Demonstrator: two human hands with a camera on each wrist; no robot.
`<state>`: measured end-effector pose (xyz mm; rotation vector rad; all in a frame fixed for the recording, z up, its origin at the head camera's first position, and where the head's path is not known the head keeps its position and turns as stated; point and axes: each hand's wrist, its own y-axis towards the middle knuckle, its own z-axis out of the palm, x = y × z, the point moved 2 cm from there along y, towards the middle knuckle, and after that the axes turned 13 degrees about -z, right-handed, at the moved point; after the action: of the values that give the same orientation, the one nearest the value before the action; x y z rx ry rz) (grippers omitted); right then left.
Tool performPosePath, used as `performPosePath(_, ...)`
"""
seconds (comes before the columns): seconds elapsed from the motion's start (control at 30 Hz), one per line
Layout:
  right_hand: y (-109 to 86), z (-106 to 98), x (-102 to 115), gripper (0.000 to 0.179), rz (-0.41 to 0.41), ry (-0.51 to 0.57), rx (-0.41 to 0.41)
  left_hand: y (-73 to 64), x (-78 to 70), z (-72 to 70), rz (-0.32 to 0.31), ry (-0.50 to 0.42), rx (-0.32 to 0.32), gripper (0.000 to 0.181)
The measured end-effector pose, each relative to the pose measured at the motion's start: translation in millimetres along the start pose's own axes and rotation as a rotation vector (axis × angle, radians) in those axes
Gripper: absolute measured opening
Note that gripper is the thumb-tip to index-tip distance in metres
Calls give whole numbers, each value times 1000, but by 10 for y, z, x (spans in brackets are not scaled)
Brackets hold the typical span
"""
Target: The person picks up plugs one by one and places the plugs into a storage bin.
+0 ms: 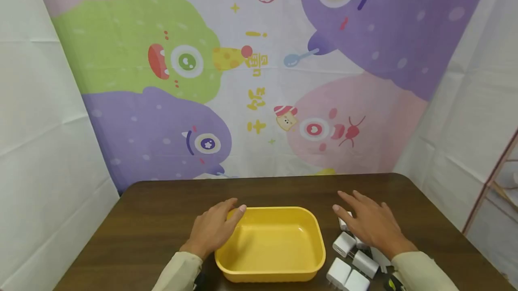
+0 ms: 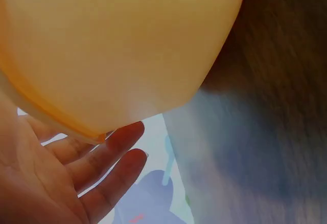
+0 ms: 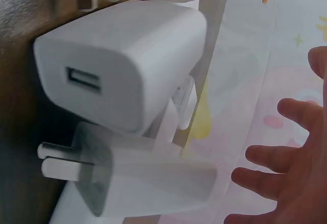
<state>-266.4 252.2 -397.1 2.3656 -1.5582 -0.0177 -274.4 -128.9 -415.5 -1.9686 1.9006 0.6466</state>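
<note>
A yellow plastic basin (image 1: 270, 277) stands at the front middle of the table. Over its left rim is my left hand (image 1: 216, 228), fingers extended; the left wrist view has these fingers beside the basin's outer wall (image 2: 133, 45), and I cannot tell whether they touch it. My right hand (image 1: 372, 226) hovers with spread fingers above a group of white charger plugs (image 1: 344, 243) right of the basin. Close up in the right wrist view, one charger plug (image 3: 117, 60) shows a USB port and another charger plug (image 3: 158, 178) shows two metal prongs. Part of the group is hidden beneath the hand.
The dark wooden table (image 1: 162, 210) has rounded far corners. Behind it hangs a cartoon-printed cloth (image 1: 259, 79), with white cloth (image 1: 44, 115) at the left side. A rack with thin metal bars (image 1: 489, 183) stands at the far right.
</note>
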Motion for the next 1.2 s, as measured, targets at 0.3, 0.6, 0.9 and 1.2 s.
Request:
performPosePath(0.3,-136,13,-13,67,-33,-14,-54,-26,42,-1,7,11,-43,65)
performPosePath(0.6,-307,38,12,73,26,26,-56,-84,63,26,15,-27,-48,60)
performPosePath(0.9,-418,114,23,65,-3,8,-102,-140,130,8,-10,-37,-59,61)
performPosePath(1.2,-542,81,43,49,65,67,-30,-169,193,6,-59,-59,12,57)
